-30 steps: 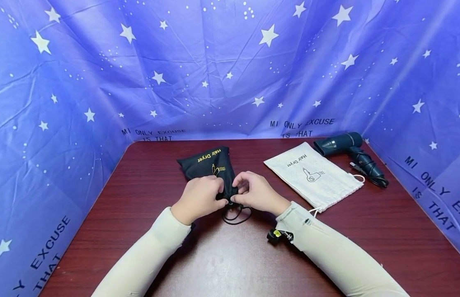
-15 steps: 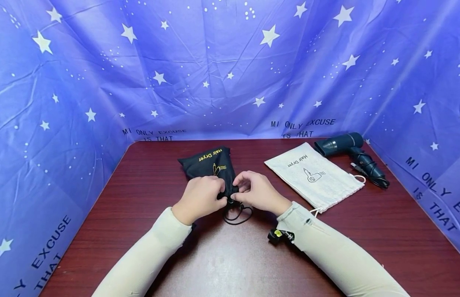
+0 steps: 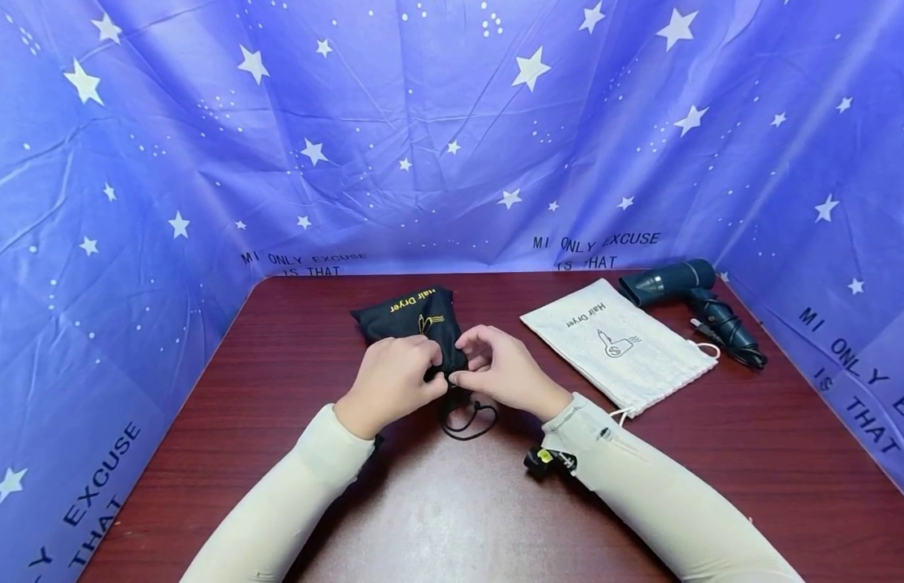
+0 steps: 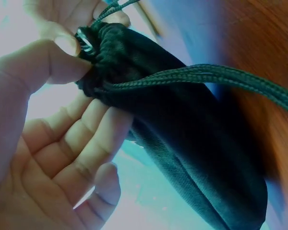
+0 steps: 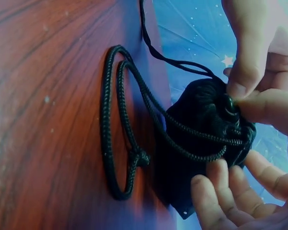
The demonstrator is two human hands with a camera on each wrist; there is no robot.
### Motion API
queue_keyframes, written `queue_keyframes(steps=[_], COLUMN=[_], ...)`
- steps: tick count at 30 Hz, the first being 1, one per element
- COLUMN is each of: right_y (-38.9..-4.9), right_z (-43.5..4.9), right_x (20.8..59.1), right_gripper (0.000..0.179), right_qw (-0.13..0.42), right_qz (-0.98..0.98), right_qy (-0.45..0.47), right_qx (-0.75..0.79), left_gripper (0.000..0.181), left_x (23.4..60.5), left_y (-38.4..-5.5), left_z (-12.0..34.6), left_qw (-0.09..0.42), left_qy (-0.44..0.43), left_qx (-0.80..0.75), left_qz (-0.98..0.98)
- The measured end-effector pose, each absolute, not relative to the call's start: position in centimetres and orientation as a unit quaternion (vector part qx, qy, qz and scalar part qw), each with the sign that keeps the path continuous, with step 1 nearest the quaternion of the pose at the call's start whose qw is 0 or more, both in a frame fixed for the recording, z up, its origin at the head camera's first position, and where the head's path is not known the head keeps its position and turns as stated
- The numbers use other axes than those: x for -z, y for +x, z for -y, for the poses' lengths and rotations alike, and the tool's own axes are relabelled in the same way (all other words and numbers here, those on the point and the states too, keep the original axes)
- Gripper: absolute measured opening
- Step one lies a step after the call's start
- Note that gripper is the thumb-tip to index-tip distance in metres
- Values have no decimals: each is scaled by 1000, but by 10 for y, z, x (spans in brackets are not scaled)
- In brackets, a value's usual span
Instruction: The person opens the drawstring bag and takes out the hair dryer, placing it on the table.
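A black drawstring bag with yellow "Hair Dryer" print lies near the table's middle, its gathered mouth facing me. My left hand pinches one side of the mouth between thumb and fingers; in the left wrist view the dark cloth is bunched there. On the opposite side, my right hand also pinches the rim, thumb close to the left thumb. Black cord hangs from both sides of the mouth, and one knotted loop touches the table in the right wrist view. The bag's inside is hidden.
To the right, a white drawstring bag with a dryer drawing lies flat. Behind it is a dark folding hair dryer with its cable wound round the handle. A blue star-patterned curtain encloses the reddish-brown table.
Both hands have shifted slightly away from me, raising or pushing the bag's mouth with them. The cord loop on the table, the white bag and the dryer have stayed put.
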State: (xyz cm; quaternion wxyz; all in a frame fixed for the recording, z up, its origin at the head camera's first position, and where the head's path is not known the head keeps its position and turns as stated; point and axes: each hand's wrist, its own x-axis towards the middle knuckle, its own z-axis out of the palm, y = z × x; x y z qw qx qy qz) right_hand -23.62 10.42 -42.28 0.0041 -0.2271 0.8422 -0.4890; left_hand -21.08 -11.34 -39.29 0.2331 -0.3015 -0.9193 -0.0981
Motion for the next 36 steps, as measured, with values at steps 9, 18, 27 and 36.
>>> queue_keyframes(steps=[9, 18, 27, 36], right_y=[-238, -241, -240, -239], right_z=[-101, -102, -102, -101], right_x=[418, 419, 419, 420], right_gripper=[30, 27, 28, 25], right_qw=[-62, -126, -139, -187], right_qz=[-850, -844, -839, -843], right_qy=[-231, -259, -274, -302], right_qx=[470, 453, 450, 404], left_gripper=[11, 18, 15, 16], left_x=[394, 391, 394, 395], left_y=[-214, -214, -215, -214], left_z=[113, 115, 114, 111], left_qw=[265, 258, 292, 329], left_qy=[-307, -294, -305, -311], left_qx=[136, 182, 153, 133], left_qz=[904, 902, 893, 882])
